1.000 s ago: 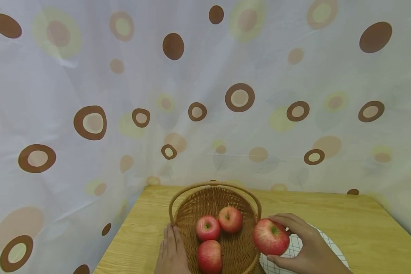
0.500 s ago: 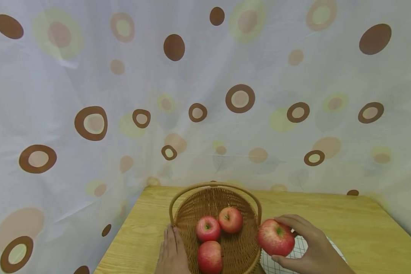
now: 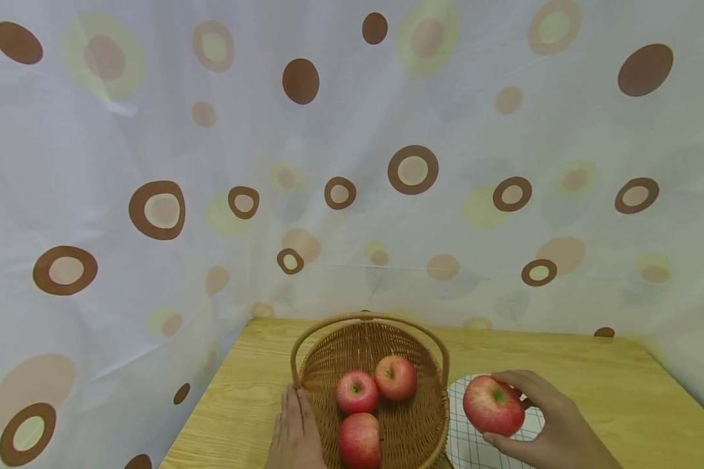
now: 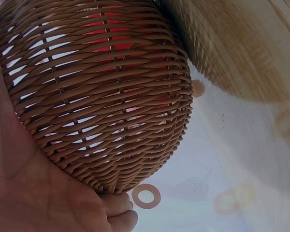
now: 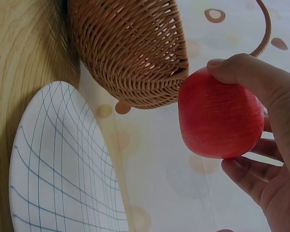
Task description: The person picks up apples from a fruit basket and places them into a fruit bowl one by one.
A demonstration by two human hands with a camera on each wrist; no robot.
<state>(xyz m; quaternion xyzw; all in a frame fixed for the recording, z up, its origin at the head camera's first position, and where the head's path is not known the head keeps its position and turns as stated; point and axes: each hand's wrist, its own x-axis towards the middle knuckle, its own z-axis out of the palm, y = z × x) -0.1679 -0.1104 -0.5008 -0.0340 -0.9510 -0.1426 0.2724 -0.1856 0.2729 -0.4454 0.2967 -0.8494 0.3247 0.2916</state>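
Head view: by the right hand (image 3: 548,423), an apple (image 3: 493,405) is gripped between thumb and fingers, its stem hollow turned upward. This apple is held raised to the right of a wicker basket (image 3: 407,430), with a gap left between it and the rim, and the white, blue-lined plate (image 3: 463,436) is partly covered from sight by it. From the right wrist, the apple is seen to be held well apart from the plate. By the left hand (image 3: 295,433), the basket's left side is touched with straightened fingers; from the left wrist, the palm is seen set along the weave, and red is glimpsed through its gaps. Inside the basket, a rear apple (image 3: 396,378), a middle apple (image 3: 356,391) and a near apple (image 3: 360,441) are grouped. Basket and plate are carried by a wooden bench (image 3: 592,378), behind which a dotted curtain (image 3: 352,130) is hung.
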